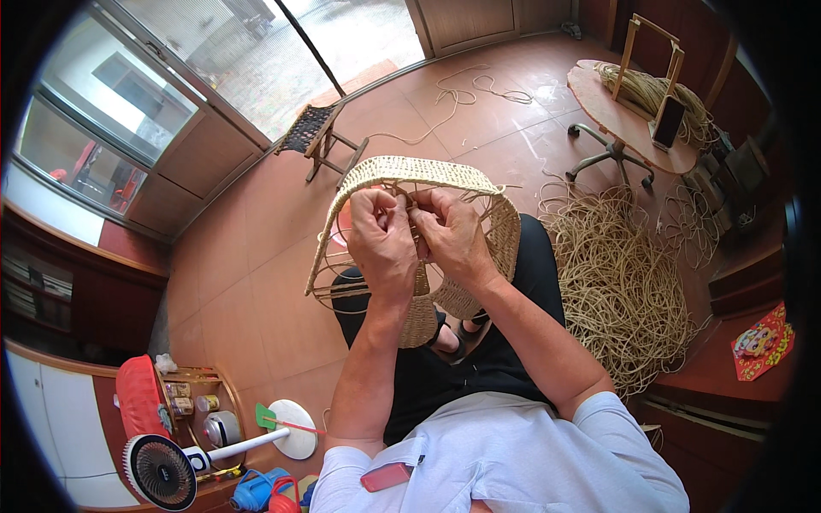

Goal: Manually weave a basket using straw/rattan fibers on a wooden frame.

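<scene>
A half-woven basket [409, 168] of pale straw-coloured cord over a bare wire frame rests tilted on my lap, between my knees. Its rim band and right side are densely woven, while open frame wires show on the left. Inside the near part of the frame, my left hand [380, 244] is closed in a pinch. My right hand [453, 235] pinches close beside it, the fingertips of both nearly touching. Between them they grip a thin strand of cord, mostly hidden by the fingers. A short cord end sticks out past the rim on the right.
A large heap of loose cord [624, 291] covers the floor at my right. Behind it stands a round table [590, 94] on a wheeled base, holding a coil and a wooden frame. A folding stool [312, 128] stands ahead; a white fan [162, 470] is at lower left.
</scene>
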### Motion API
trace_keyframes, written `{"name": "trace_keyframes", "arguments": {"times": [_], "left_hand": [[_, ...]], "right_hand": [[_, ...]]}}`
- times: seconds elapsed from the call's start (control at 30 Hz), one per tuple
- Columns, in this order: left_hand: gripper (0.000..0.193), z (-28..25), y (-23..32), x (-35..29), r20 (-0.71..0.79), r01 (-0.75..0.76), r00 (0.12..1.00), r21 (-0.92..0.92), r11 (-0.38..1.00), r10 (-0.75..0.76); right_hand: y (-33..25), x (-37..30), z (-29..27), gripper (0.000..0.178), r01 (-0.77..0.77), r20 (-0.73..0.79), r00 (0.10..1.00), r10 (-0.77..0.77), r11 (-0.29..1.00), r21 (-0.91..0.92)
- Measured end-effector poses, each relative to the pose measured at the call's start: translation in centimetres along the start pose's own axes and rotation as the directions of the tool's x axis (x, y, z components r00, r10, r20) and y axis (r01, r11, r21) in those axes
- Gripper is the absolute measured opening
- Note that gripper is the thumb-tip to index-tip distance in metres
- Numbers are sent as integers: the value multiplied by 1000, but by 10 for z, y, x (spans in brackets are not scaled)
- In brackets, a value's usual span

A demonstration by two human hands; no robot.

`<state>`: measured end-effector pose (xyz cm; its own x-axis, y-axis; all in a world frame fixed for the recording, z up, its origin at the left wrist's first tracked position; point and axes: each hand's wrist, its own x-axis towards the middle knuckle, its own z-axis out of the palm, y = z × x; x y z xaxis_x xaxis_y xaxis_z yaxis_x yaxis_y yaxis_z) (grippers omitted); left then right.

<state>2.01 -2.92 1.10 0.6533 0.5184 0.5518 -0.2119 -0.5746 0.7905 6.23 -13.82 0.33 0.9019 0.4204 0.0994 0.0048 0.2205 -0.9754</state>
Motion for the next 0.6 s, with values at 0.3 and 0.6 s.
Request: {"name": "trace_keyframes", "arguments": {"times": [0.3,0.6], "left_hand": [[21,-43,14,-6,236,351,936,-647,677,-260],[29,-76,-22,1,208,357,934,-553,753,-290]], "right_hand": [[8,1,-3,25,62,-82,995,-62,998,-9],[-10,-3,7,21,-19,-74,997,6,983,-185]]}}
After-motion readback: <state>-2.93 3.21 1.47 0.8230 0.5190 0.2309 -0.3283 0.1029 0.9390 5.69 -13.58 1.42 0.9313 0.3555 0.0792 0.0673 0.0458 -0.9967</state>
